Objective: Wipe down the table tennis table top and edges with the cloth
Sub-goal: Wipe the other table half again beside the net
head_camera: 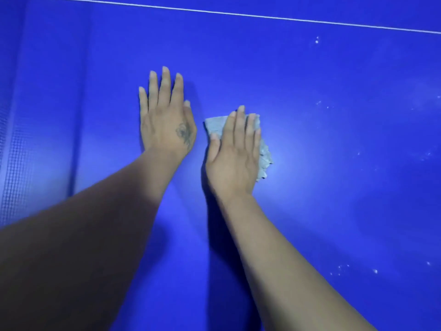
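The blue table tennis table top (322,139) fills the view. My right hand (235,154) lies flat with straight fingers on a pale grey cloth (216,125), pressing it onto the surface; cloth edges show beyond the fingertips and along the hand's right side. My left hand (164,115) rests flat on the bare table just left of the cloth, fingers straight and spread, holding nothing.
A white line (238,14) runs across the far part of the table. The net (16,163) shows as a fine mesh at the left edge. Small white specks (317,40) are scattered over the right side of the surface.
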Demonstrator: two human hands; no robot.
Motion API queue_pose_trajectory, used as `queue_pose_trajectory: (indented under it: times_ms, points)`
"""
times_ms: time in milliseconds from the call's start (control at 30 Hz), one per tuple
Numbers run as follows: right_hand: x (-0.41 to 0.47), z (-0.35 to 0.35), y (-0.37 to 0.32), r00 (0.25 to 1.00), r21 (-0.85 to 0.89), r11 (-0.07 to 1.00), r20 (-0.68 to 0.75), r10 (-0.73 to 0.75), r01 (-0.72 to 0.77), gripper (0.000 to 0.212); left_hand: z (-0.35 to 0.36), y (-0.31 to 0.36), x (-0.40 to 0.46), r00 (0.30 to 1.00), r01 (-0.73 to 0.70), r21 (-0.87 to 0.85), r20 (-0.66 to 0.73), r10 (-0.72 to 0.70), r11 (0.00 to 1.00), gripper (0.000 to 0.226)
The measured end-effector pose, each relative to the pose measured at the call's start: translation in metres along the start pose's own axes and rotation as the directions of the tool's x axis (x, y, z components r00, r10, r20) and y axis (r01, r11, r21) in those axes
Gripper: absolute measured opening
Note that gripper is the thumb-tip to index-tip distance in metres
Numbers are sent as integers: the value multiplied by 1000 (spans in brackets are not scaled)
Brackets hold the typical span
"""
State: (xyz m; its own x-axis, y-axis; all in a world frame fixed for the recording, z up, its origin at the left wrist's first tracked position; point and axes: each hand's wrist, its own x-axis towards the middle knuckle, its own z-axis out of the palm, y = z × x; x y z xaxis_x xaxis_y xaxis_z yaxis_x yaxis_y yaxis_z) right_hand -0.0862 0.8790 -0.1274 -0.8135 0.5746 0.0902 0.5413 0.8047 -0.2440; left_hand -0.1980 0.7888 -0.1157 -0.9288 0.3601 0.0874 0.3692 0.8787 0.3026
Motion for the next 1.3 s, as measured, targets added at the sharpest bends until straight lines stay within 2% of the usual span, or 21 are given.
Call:
queue_pose_trajectory:
  times_ms: [100, 200, 367, 533, 800, 867, 933, 1067, 1167, 1300]
  points:
    - [-31, -3, 5, 992, 21, 992, 22, -123, 122, 61, 11, 3, 12, 999, 28, 106, 16, -30, 994, 63]
    - [-49, -13, 26, 983, 30, 985, 69, -170, 168, 64, 12, 4, 12, 999, 44, 133, 9, -45, 990, 63]
    - [-35, -21, 54, 986, -2, 991, 103, -134, 135, 68, 13, 6, 12, 999, 52, 147, -14, -50, 988, 60]
    - [20, -17, 77, 997, -37, 999, 81, -10, 13, 70, 13, 5, 15, 998, 56, 136, -21, -54, 989, 58]
    - [141, 9, 25, 999, -54, 998, 28, 36, -35, 75, 13, 4, 16, 997, 68, 99, -40, -65, 993, 57]
    - [163, 17, 3, 998, -57, 998, 58, 1, 3, 74, 14, 5, 16, 997, 64, 98, -43, -60, 993, 58]
    - [169, 21, -20, 992, -43, 994, 82, -98, 101, 72, 15, 5, 16, 997, 65, 110, -40, -61, 992, 58]
    - [129, 16, -33, 945, -4, 956, 146, -291, 295, 71, 16, 5, 17, 997, 80, 127, -12, -79, 989, 60]
    - [96, 4, -3, 937, 16, 951, 166, -307, 309, 69, 14, 6, 17, 996, 90, 116, 4, -91, 989, 61]
    - [89, -11, 47, 960, 15, 972, 153, -236, 236, 65, 14, 7, 17, 996, 93, 98, -13, -92, 991, 59]
